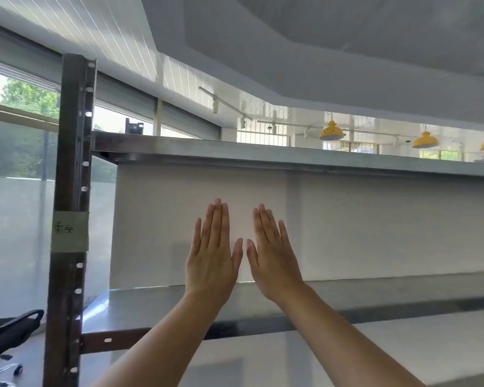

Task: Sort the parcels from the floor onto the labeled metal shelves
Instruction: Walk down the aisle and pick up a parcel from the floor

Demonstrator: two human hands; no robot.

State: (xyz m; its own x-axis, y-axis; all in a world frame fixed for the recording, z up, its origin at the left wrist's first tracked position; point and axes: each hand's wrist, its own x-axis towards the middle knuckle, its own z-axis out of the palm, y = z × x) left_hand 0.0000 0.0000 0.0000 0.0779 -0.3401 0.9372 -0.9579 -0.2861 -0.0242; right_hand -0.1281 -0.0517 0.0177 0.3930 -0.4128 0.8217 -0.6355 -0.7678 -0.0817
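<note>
Both of my hands are raised side by side in front of a metal shelving unit, backs toward me. My left hand [211,255] and my right hand [274,255] are flat, fingers straight and pointing up, thumbs almost touching. Neither holds anything. Behind them a bare steel shelf [375,296] runs left to right at wrist height, and an upper steel shelf [263,155] runs above. A paper label with handwritten characters [70,231] is taped to the dark upright post [73,135] at the left. No parcel is in view.
A white panel [347,224] closes the back of the shelf. A black office chair [9,333] stands at the lower left by the post. Large windows fill the left side. Yellow lamps [331,132] hang beyond the upper shelf.
</note>
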